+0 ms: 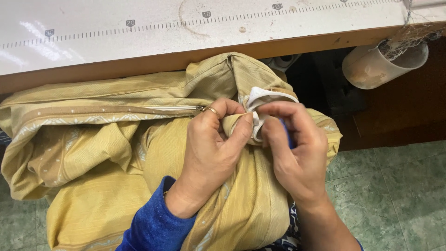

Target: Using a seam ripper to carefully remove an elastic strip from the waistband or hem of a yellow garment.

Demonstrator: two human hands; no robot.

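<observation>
A mustard-yellow fabric cover (102, 153) with a pale patterned band and a white zipper (172, 108) lies bunched across my lap below the table edge. My left hand (211, 148), in a blue sleeve with a ring on one finger, pinches a fold of the yellow fabric near the zipper's end. My right hand (297, 153) grips the same bunched corner, where a white strip of cloth (265, 95) sticks out between my fingers. The two thumbs almost touch.
A white work table (139, 28) with a printed ruler scale and a wooden edge runs along the top. A dusty plastic cup (381, 65) with thread scraps hangs under the table at right. Green tiled floor (399, 186) shows at lower right.
</observation>
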